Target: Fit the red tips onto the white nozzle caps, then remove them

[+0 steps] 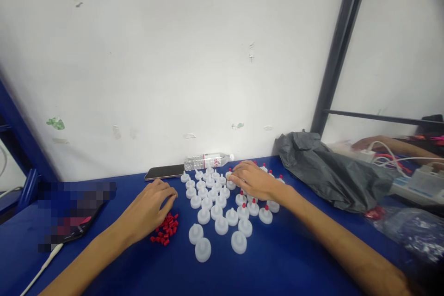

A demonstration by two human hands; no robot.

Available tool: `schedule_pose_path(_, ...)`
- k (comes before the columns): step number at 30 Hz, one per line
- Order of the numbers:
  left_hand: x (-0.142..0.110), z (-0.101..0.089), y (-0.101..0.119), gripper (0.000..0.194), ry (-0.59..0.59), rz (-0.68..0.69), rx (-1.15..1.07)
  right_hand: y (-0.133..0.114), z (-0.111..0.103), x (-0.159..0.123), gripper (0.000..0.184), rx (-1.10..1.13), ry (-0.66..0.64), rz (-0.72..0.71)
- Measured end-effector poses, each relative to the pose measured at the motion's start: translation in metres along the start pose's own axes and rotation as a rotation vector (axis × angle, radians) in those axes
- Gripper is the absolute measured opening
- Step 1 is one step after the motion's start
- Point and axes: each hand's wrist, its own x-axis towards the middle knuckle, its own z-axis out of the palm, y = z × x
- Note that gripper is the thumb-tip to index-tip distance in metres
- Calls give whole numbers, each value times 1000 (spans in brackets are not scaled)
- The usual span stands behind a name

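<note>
My left hand (151, 207) hovers by a pile of small red tip caps (168, 229). Its thumb and index finger curl together at the tips; anything between them is too small to make out. Across the table, my right hand (252, 179) reaches over a group of white spout caps, its fingertips closed at one white spout cap (230, 184) that shows red at its tip. Bare-tipped white spout caps (207, 202) stand upright in the middle. Several red-tipped spout caps (265, 215) stand around and under my right hand, which partly hides them.
Behind the caps lie a clear water bottle (204, 161) and a phone (164, 172), near the white wall. A dark device with a white cable (45, 263) is at left. A grey plastic bag (322, 171), a clear bag (412, 229) and a power strip (425, 182) occupy the right.
</note>
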Motion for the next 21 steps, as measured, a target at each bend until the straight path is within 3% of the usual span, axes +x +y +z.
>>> schedule_pose_path(6,0,-2,-2,30,-99,-42,35,-10,0,0,45,97,40,20)
schedule_pose_path(13,-2,-8,-3,29,-190,-28,-7,-18,12,-3,57,248,-219,162)
schedule_pose_path(21,-6,-4,2,27,-222,-44,-73,-17,10,-3,60,281,-211,159)
